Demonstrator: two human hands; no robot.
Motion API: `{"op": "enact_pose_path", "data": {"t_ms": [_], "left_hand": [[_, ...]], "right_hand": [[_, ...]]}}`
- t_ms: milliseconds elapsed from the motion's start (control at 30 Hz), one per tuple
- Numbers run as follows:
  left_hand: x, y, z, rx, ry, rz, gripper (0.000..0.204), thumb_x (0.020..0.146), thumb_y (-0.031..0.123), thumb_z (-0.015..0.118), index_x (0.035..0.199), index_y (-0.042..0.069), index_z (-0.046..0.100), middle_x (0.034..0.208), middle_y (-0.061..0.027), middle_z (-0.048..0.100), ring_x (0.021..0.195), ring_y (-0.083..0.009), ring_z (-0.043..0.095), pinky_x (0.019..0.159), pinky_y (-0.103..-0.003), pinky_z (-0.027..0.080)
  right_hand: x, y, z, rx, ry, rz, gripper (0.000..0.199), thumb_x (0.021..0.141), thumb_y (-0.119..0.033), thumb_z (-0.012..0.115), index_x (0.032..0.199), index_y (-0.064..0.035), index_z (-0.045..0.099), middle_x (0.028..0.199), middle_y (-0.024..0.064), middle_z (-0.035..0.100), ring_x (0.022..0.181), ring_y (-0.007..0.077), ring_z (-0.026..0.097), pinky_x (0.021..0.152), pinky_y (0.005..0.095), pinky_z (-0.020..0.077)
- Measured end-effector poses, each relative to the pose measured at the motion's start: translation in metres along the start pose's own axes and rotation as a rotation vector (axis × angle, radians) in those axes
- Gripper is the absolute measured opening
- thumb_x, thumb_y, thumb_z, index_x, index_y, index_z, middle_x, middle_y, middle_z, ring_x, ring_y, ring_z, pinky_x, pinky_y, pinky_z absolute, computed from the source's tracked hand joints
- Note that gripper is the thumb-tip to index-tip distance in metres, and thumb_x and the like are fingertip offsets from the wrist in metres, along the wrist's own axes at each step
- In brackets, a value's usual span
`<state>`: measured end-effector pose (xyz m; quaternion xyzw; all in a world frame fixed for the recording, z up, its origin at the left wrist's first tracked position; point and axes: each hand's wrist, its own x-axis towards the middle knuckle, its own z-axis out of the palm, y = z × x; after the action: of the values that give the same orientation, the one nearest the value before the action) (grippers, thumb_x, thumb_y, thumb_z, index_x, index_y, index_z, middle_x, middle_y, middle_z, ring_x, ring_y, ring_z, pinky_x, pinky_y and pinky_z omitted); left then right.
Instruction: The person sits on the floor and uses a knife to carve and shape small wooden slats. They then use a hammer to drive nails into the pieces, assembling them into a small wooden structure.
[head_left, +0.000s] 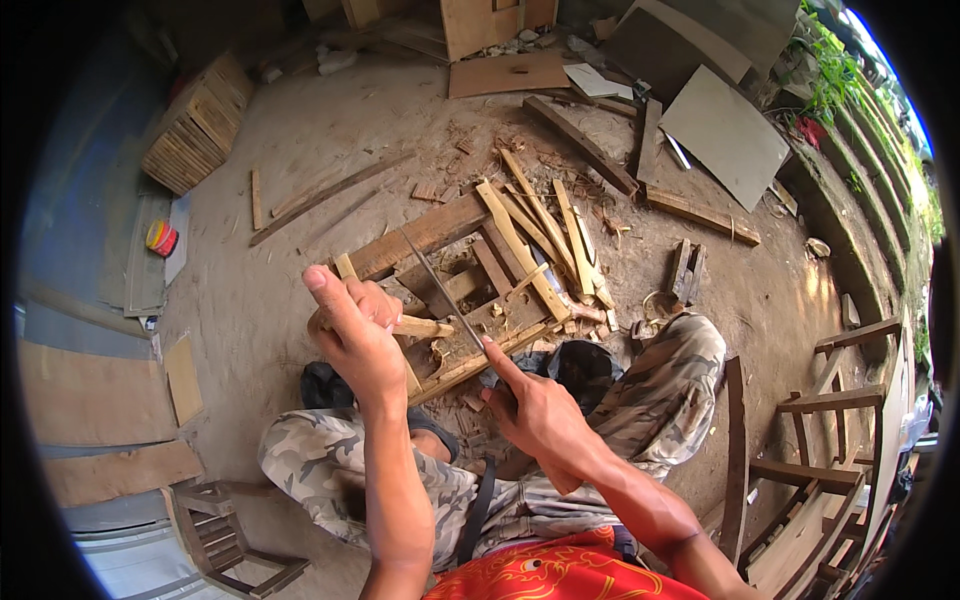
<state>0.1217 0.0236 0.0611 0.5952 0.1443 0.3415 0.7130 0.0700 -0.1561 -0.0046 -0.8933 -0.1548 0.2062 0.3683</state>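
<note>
My left hand [355,315] is closed round a short pale wooden stick [425,327], with the thumb pointing up. The stick's free end points right, toward a long, narrow, dark metal blade [443,288]. My right hand [537,415] grips this blade's near end, its index finger stretched along it; the handle is hidden in my fist. Whether it is a knife or another tool, I cannot tell. Both hands are above the near side of a low wooden frame [415,237], made of thick timbers with wood shavings on it, between my bent legs.
Loose pale wood strips [545,225] lean on the frame's far right. Farther out lie dark beams [580,145] and a grey board [725,137]. A stack of wooden slats [198,125] and a red and yellow tub [161,238] stand left. A wooden rack [835,400] is at right.
</note>
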Motion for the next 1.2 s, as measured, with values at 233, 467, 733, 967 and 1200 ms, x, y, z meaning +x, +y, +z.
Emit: {"op": "enact_pose_path", "data": {"t_ms": [233,467,733,967,1200], "left_hand": [[-0.003,-0.001,-0.005,-0.024,-0.027,0.003,0.069,0.107,0.061,0.039,0.059,0.015,0.021,0.048,0.0013,0.028,0.047,-0.0126,0.026,0.051,-0.032,0.031],[-0.004,-0.001,-0.007,-0.024,-0.028,0.007,0.069,0.107,0.062,0.037,0.059,0.015,0.021,0.049,0.0017,0.027,0.047,-0.0123,0.026,0.051,-0.031,0.031],[-0.004,0.000,-0.007,-0.035,-0.040,0.004,0.068,0.108,0.060,0.037,0.060,0.015,0.022,0.049,0.0019,0.028,0.047,-0.0119,0.026,0.051,-0.032,0.032],[-0.005,0.000,-0.006,0.009,-0.027,-0.009,0.069,0.105,0.065,0.037,0.059,0.017,0.021,0.050,0.0012,0.025,0.048,-0.0141,0.025,0.054,-0.034,0.032],[-0.004,-0.001,-0.004,0.033,0.004,-0.013,0.070,0.104,0.067,0.039,0.059,0.017,0.022,0.050,0.0008,0.027,0.048,-0.0146,0.028,0.055,-0.034,0.034]], "right_hand": [[0.010,-0.010,0.000,0.095,-0.045,0.050,0.067,0.099,-0.020,0.064,0.159,-0.0134,0.034,0.099,0.0327,0.068,0.091,0.0481,0.069,0.080,0.0486,0.0543],[0.010,-0.011,-0.001,0.383,0.275,-0.223,0.068,0.098,-0.019,0.062,0.160,-0.0157,0.032,0.101,0.0340,0.068,0.093,0.0506,0.068,0.080,0.0524,0.0543],[0.007,-0.006,0.005,0.271,0.105,-0.096,0.068,0.098,-0.020,0.062,0.159,-0.0129,0.033,0.098,0.0332,0.069,0.091,0.0517,0.067,0.079,0.0541,0.0534],[0.007,0.001,0.014,0.088,-0.041,0.114,0.069,0.097,-0.023,0.061,0.159,-0.0138,0.033,0.082,0.0323,0.069,0.080,0.0511,0.069,0.075,0.0561,0.0530],[0.000,-0.003,0.015,0.331,0.240,-0.260,0.068,0.098,-0.022,0.064,0.159,-0.0135,0.034,0.093,0.0320,0.069,0.091,0.0492,0.068,0.079,0.0490,0.0539]]}}
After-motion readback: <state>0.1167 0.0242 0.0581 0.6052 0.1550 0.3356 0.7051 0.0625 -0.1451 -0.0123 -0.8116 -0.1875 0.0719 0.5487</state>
